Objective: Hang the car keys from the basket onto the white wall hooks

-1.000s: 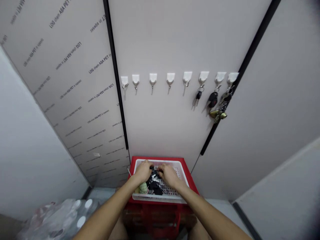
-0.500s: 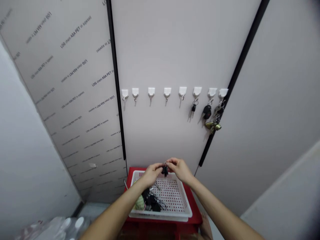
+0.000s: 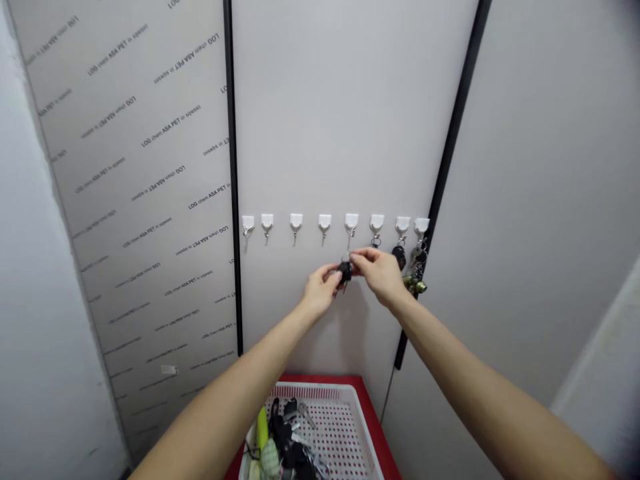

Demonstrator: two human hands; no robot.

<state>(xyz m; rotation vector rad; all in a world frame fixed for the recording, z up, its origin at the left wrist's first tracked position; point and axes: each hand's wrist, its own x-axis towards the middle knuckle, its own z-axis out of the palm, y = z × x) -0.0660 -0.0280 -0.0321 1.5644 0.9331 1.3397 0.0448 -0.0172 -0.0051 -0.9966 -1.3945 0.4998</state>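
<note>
A: What differs from the moment before?
B: The hands have risen from just above the basket to the far wall. The view has tilted up too, so the basket now sits low at the near edge.

A: What do the hands hold?
B: Both are closed in a narrow pinch on one small black key fob (image 3: pixel 345 271). The left hand (image 3: pixel 320 288) grips it from the left, and the right hand (image 3: pixel 380 275) from the right. The fob sits between them, touching both.

A: Where is that against the wall?
B: On the pale grey wall panel (image 3: pixel 340 113), just below the fifth of eight small white adhesive hooks (image 3: pixel 351 222), counting from the left. I can't tell whether it's touching the hook.

A: Is anything on the other hooks?
B: The three on the right carry keys. A black remote fob (image 3: pixel 399 257) hangs from the seventh, and a key bunch with a brass-coloured fitting (image 3: pixel 414 285) from the eighth. The sixth shows a metal ring (image 3: pixel 375 241), partly behind the right hand.

A: And the containers?
B: A white perforated plastic basket (image 3: pixel 310 390) rests on a red plastic crate (image 3: pixel 358 380). Inside lies a heap of black keys and fobs (image 3: pixel 287 443), with a yellow-green tag (image 3: pixel 262 428) and a pale green knitted charm (image 3: pixel 270 459). The view cuts it off at the bottom.
</note>
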